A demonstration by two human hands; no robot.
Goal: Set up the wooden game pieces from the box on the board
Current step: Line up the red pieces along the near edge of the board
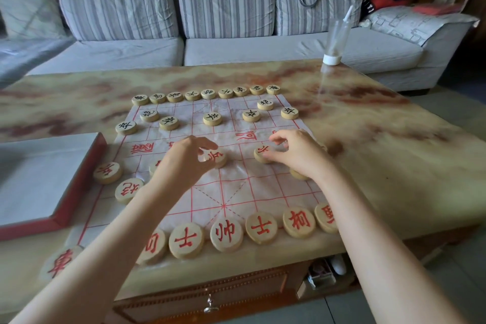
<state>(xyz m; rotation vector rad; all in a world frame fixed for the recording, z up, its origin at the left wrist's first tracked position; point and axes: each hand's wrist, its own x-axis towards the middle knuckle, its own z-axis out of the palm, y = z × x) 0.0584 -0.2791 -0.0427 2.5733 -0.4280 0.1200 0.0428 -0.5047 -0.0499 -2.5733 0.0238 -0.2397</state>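
Observation:
A thin white board sheet (236, 184) with red grid lines lies on the table. Round wooden pieces with black characters (212, 118) stand in rows along its far side. Pieces with red characters (226, 234) line the near edge and the left side. My left hand (184, 160) pinches a red-marked piece (217, 157) near the board's middle. My right hand (297, 152) pinches another red-marked piece (263, 154) to the right of it. More pieces lie partly hidden under both hands. The open box (79, 181), red-edged with a grey inside, sits at the left.
The marbled table top (381, 152) extends right and behind the board. An upturned clear bottle (336, 39) with a white cap stands at the far right edge. A grey striped sofa (226, 10) lies beyond. A drawer with a metal knob (210, 305) is below the near edge.

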